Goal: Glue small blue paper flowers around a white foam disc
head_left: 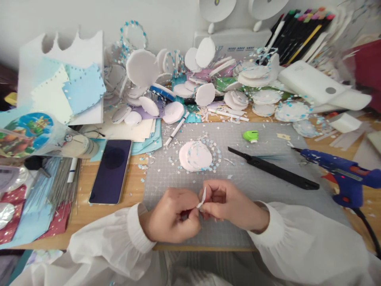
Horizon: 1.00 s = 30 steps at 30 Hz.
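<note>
Both my hands meet above the front edge of the grey cutting mat (166, 174). Between them is a small white piece (203, 198), folded or curved. My right hand (228, 202) pinches it between thumb and fingers. My left hand (175, 214) is closed, with its thumb and forefinger against the lower end of the same piece. Just beyond my hands lie white round discs (196, 155) ringed with tiny pale blue and white bits. A black knife-like tool (276, 171) rests on the mat to the right, with a green small object (251, 136) behind it.
A phone (111, 171) and thin wires (64, 190) lie at the left. A blue glue gun (342, 169) with a black cord is at the right. White discs (141, 67), a white pen (177, 128) and markers (303, 35) crowd the back.
</note>
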Tool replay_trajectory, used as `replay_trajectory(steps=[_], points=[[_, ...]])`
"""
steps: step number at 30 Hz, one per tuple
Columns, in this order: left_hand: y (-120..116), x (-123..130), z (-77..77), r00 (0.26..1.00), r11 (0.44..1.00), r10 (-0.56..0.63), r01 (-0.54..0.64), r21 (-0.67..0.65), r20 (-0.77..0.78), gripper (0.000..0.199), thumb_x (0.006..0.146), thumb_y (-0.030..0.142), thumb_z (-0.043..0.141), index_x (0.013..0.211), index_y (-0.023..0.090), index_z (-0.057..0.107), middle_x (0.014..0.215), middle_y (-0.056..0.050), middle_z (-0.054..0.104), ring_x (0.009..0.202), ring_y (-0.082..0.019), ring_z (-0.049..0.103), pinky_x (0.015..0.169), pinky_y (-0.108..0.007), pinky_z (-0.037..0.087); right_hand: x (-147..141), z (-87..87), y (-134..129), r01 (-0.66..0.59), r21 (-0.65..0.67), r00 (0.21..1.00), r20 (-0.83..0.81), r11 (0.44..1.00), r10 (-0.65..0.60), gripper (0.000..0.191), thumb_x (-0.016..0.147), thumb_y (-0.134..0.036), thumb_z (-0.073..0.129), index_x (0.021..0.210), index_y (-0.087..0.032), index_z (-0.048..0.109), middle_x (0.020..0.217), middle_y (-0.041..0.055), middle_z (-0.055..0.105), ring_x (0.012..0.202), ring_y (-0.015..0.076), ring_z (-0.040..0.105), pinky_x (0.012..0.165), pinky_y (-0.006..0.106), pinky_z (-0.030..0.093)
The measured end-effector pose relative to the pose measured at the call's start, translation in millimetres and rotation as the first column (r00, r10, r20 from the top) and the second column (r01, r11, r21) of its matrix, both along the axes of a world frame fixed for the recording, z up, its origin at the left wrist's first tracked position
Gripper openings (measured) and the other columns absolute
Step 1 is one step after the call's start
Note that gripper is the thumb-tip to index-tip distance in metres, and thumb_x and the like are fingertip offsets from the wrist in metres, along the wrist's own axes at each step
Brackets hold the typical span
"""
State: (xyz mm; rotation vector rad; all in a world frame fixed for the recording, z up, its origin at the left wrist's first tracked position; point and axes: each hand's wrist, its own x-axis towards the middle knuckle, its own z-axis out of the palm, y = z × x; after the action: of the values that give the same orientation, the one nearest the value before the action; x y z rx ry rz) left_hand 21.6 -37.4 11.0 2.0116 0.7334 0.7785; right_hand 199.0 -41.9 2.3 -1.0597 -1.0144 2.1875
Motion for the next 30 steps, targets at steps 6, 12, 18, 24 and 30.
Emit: replay_trajectory(steps=[6,12,18,24,30], points=[[-1.2,1.1,1.9,0.999,0.993,-0.019,0.022,-0.116,0.034,0.027,0.072,0.01,0.042,0.057,0.021,0.023,0.046,0.004,0.036,0.043,-0.008,0.032,0.042,-0.022,0.026,0.2,-5.8,-1.6,-0.01,-0.047,0.996,-0.091,0.999,0.006,0.021,0.071,-0.018,0.068,0.065,-0.017,0.047,0.055,-0.0043,0.059,0.044,0.0028,0.045,0.04,0.014,0.032],[1.7,0.0,4.4,0.998,0.979,-0.058,0.064,-0.193,0.038,0.028,0.079,0.012,0.041,0.055,0.02,0.029,0.046,0.003,0.039,0.044,-0.008,0.037,0.043,-0.022,0.03,-0.6,-4.2,-2.2,-0.046,-0.064,0.991,-0.125,0.997,0.038,0.023,0.073,-0.023,0.067,0.067,-0.017,0.045,0.053,-0.0051,0.055,0.043,0.0032,0.043,0.039,0.014,0.029],[4.8,-2.3,6.2,0.992,0.979,0.117,-0.123,-0.162,-0.047,0.029,0.082,0.012,0.042,0.056,0.018,0.033,0.051,0.006,0.029,0.047,-0.006,0.028,0.045,-0.021,0.025,3.4,5.3,0.0,0.037,0.601,0.958,0.205,0.798,-0.199,0.011,0.086,-0.025,0.055,0.079,-0.018,0.052,0.067,-0.0013,0.056,0.057,0.0087,0.05,0.052,0.022,0.041],[3.4,-2.5,1.4,0.979,0.984,0.177,-0.173,0.052,-0.098,0.029,0.081,0.01,0.046,0.058,0.019,0.029,0.053,0.006,0.029,0.048,-0.006,0.03,0.047,-0.02,0.024,6.3,0.4,-4.3,-0.371,0.9,0.828,0.432,0.228,-0.358,0.006,0.087,-0.021,0.049,0.089,-0.016,0.051,0.074,0.0037,0.056,0.069,0.016,0.052,0.061,0.028,0.043],[2.4,-0.2,-3.0,0.969,0.96,0.18,-0.135,0.247,-0.171,0.024,0.079,0.01,0.046,0.059,0.019,0.036,0.053,0.005,0.038,0.048,-0.008,0.033,0.046,-0.023,0.026,0.9,-3.4,-8.6,-0.519,0.834,0.719,0.544,0.187,-0.433,0.021,0.095,-0.02,0.036,0.08,-0.016,0.05,0.07,0.0038,0.054,0.065,0.0162,0.051,0.058,0.028,0.039]])
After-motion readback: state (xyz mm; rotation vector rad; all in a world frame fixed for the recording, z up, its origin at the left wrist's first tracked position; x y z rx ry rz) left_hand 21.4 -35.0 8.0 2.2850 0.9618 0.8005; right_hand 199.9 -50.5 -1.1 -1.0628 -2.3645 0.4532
